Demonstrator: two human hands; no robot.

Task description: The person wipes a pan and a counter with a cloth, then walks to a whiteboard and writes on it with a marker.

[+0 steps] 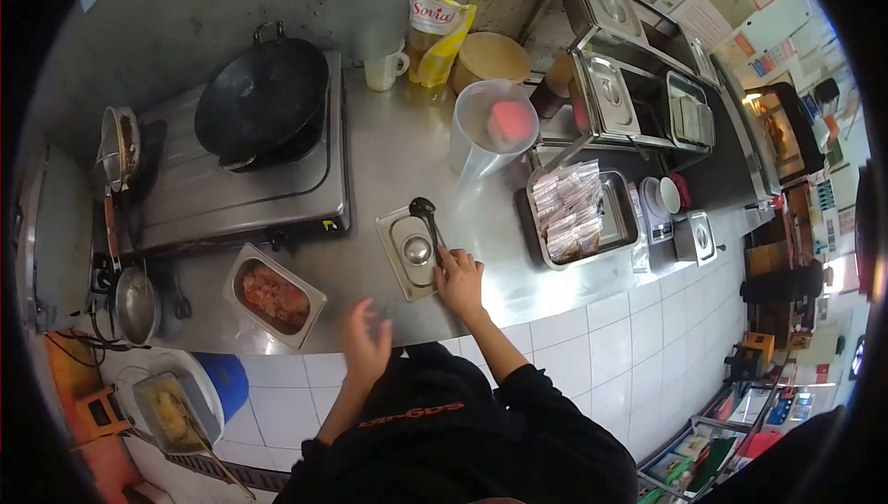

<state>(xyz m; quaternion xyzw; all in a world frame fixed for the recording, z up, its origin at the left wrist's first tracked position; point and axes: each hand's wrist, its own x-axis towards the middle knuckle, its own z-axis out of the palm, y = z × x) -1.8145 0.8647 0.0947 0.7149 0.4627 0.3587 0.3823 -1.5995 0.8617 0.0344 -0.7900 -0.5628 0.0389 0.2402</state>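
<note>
My right hand [460, 284] is closed round the handle end of a black ladle [427, 217], which lies along the right side of a steel lid [403, 238] on the counter. A small metal bowl shape [416, 251] shows at the middle of the lid. My left hand [367, 338] is above the counter's front edge, blurred, its fingers apart and holding nothing. To its left stands a steel container [317, 305] with pink raw meat [274, 297] inside.
A black wok [262, 97] sits on the stove [176, 180] at the left. Behind the lid stand a clear jug [470, 139], a yellow pouch [442, 42] and a round tub [495, 55]. A tray [622, 217] of packets and a steel rack [592, 65] are at the right.
</note>
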